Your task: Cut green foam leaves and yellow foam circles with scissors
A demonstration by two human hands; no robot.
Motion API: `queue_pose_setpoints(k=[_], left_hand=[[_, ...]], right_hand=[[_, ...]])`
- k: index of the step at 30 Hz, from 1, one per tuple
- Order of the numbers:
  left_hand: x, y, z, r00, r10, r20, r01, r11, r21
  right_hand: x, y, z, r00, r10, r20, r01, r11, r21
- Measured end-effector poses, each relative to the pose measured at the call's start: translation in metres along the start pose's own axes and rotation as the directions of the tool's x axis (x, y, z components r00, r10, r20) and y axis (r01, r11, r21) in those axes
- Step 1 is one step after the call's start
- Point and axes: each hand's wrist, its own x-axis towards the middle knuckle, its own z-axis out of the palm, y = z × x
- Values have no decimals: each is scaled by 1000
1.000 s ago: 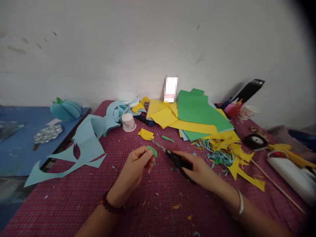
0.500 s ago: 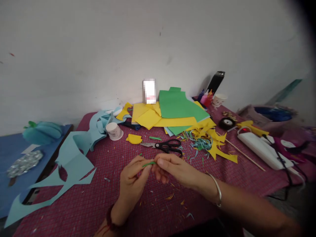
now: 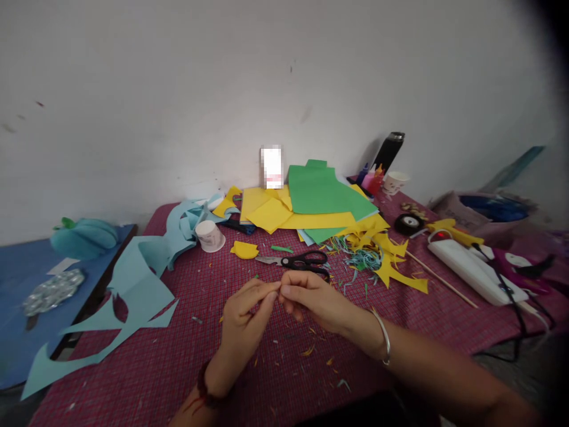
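- At the centre of the frame, the left hand (image 3: 244, 308) and right hand (image 3: 317, 299) meet, thumb and forefinger of each pinched together; whatever lies between the tips is hidden.
- A green bit (image 3: 256, 277) shows just above the left forefinger; whether it is gripped or on the tablecloth (image 3: 146, 373), I cannot tell.
- For such close fingertip work, a light pinch seems best: let the left steady, the right do the fine moving, and avoid creasing anything thin.
- The scissors (image 3: 288, 261) lie just above the hands, so knuckles should stay clear of the handles.
- A green strip (image 3: 281, 249) and yellow cutout (image 3: 244, 250) rest beyond; loose scraps (image 3: 307, 351) at lower centre could easily cling or confuse.
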Motion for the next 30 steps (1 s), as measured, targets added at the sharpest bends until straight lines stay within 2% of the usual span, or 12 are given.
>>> queue_pose_setpoints(k=[2,4,7,9,10,12,14,17,20,26,28,30], left_hand=[[1,-1,0,999,-38,13,38,999,12],[1,-5,1,986,-166,23,166,986,19],[3,-15,1,892,-450,41,451,893,-2],[4,-22,1,833,-547,77,551,834,-33],[4,-25,0,812,-576,98,581,813,-40],[5,-31,-2,791,-599,124,608,793,-44],[6,-34,-4,793,-593,139,603,797,-38],[7,-35,-6,805,-572,156,581,813,-21],[7,-33,-6,797,-581,164,588,809,9],[6,-32,-4,795,-569,212,574,818,42],[5,-32,-4,786,-572,233,580,814,41],[5,-31,-3,781,-575,245,586,810,33]], right_hand=[[1,1,0,1000,21,-18,-22,1000,-7],[4,1,-4,999,36,-29,-37,998,-47],[9,-1,-19,999,-42,-20,34,949,-313],[10,-4,-33,989,-146,37,142,817,-559],[8,-5,-39,984,-135,117,179,743,-645],[2,-7,-45,948,-29,318,277,570,-774],[-6,-6,-43,899,66,432,377,385,-843],[-15,2,-30,892,79,445,432,139,-891],[-18,12,-19,879,74,470,469,35,-882],[-22,19,-16,874,84,478,476,42,-878],[-20,20,-16,885,72,459,443,170,-880],[-15,19,-18,923,6,384,341,446,-828]])
